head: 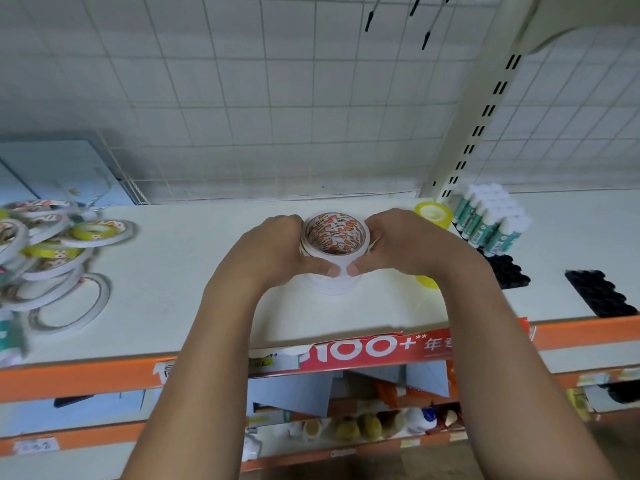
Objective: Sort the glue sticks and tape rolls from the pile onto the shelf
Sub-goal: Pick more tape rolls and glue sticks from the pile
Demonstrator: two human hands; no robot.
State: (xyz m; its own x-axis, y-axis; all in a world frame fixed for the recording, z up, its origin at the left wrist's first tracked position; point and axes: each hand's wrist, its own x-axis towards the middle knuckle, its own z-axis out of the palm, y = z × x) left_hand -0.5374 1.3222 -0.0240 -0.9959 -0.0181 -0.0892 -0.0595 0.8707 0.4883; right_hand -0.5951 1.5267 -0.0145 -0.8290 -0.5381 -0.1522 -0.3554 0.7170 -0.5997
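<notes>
Left hand (273,247), right hand (394,244) grip one tape stack (334,244) | two yellow rolls (433,214)

Bright, even, cool-white light, seemingly from overhead. Soft grey shadow on the shelf (194,271) just below the tape stack (334,237) at centre; fainter shadows under the tape pile (52,244), left. No hard glare. Left edge smeared by blur; lower-shelf goods (363,424) soft. Wide-angle bowing: orange shelf edge (86,375) curves, upright post (481,119) leans, upper right.
</notes>
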